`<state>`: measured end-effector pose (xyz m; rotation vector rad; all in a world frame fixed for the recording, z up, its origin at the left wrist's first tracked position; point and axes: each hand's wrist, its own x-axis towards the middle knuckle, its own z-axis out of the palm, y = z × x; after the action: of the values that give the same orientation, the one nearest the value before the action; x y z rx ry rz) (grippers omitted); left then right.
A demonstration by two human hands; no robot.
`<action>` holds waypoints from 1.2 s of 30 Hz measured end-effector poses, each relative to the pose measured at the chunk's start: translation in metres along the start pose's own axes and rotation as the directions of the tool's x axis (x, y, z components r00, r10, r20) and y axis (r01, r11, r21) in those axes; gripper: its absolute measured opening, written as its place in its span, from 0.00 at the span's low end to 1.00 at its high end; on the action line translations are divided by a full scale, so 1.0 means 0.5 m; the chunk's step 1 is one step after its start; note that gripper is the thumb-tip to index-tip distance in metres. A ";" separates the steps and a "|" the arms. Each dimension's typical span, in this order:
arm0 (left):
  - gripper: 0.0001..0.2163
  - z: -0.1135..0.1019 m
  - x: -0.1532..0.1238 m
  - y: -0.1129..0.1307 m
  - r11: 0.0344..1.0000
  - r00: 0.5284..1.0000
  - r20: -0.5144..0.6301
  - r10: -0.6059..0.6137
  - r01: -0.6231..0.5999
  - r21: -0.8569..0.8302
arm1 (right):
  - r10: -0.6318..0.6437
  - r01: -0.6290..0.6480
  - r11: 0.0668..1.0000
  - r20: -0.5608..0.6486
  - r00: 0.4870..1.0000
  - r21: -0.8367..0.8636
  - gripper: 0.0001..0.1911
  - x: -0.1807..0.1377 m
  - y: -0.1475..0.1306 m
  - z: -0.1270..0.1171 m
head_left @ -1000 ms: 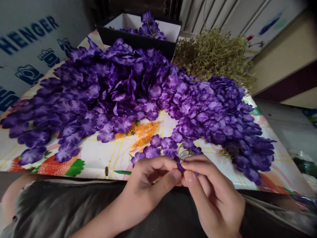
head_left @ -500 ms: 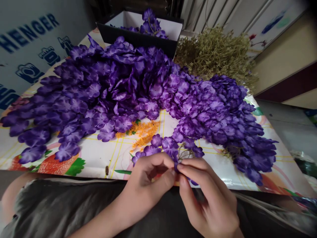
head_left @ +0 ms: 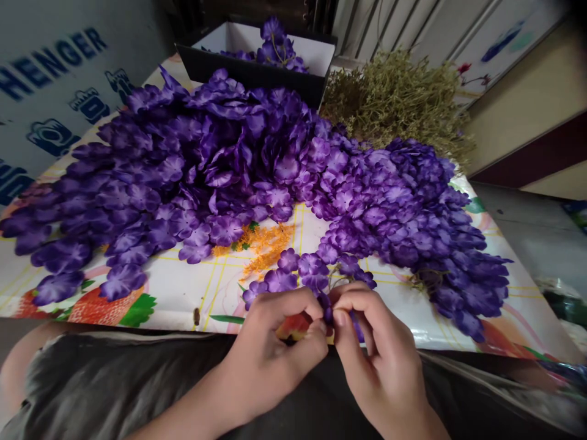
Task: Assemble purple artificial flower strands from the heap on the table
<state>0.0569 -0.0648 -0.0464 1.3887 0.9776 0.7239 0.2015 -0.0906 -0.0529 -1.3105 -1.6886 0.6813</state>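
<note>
Between my two hands, at the near edge of the table, is a small purple artificial flower [head_left: 326,308]. My left hand [head_left: 284,342] pinches it from the left with thumb and forefinger. From the right, my right hand [head_left: 373,342] closes thumb and fingers at the same flower; its stem is mostly hidden by the fingers. Just beyond my fingertips lies a sprig of purple flowers [head_left: 312,269] with thin pale stems [head_left: 338,275]. Behind it spreads a large heap of purple artificial petals [head_left: 229,146], continuing to the right as a lighter purple pile [head_left: 376,195].
A black box [head_left: 247,72] with a white inside holds more purple flowers at the back. A bundle of dry greenish stems [head_left: 398,98] lies at the back right. Orange sprigs [head_left: 268,244] lie mid-table on the patterned tablecloth [head_left: 174,287].
My right hand has shifted slightly left and its thumb and fingers have drawn together at the flower. My left hand stays nearly in place, its fingers a little lower.
</note>
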 end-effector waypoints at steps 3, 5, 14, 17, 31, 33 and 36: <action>0.07 -0.002 0.001 -0.001 0.999 1.000 -0.002 -0.014 0.014 -0.040 | 0.031 -0.036 0.998 0.112 0.993 0.049 0.08 -0.001 0.002 -0.013; 0.06 -0.003 0.001 -0.001 0.999 1.000 -0.005 -0.012 0.011 -0.033 | 0.026 -0.034 0.999 0.173 0.984 0.038 0.09 0.000 0.002 -0.020; 0.08 -0.004 -0.002 -0.002 0.999 1.000 0.013 -0.020 0.020 0.027 | 0.096 -0.098 0.994 -0.042 0.994 -0.051 0.08 0.010 0.009 -0.020; 0.08 -0.008 0.003 -0.005 0.997 0.997 -0.006 -0.078 0.079 0.019 | 0.258 -0.289 0.954 -0.265 0.929 -0.084 0.09 0.019 0.023 -0.040; 0.14 -0.048 0.022 -0.011 0.911 0.905 0.111 -0.410 0.413 -0.003 | 0.476 -0.406 0.861 -0.204 0.855 0.308 0.06 0.030 0.016 -0.042; 0.13 -0.099 0.024 0.005 0.935 0.943 -0.097 -0.318 0.328 0.132 | 0.476 -0.386 0.858 -0.241 0.846 0.338 0.05 0.031 0.017 -0.042; 0.10 -0.181 0.033 0.007 0.774 0.842 -0.534 0.070 0.292 0.562 | 0.469 -0.366 0.857 -0.255 0.846 0.363 0.05 0.031 0.027 -0.046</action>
<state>-0.0155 -0.0083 -0.0384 1.7116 1.8692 0.7338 0.2273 -0.0736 -0.0485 -1.4906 -0.9768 0.8740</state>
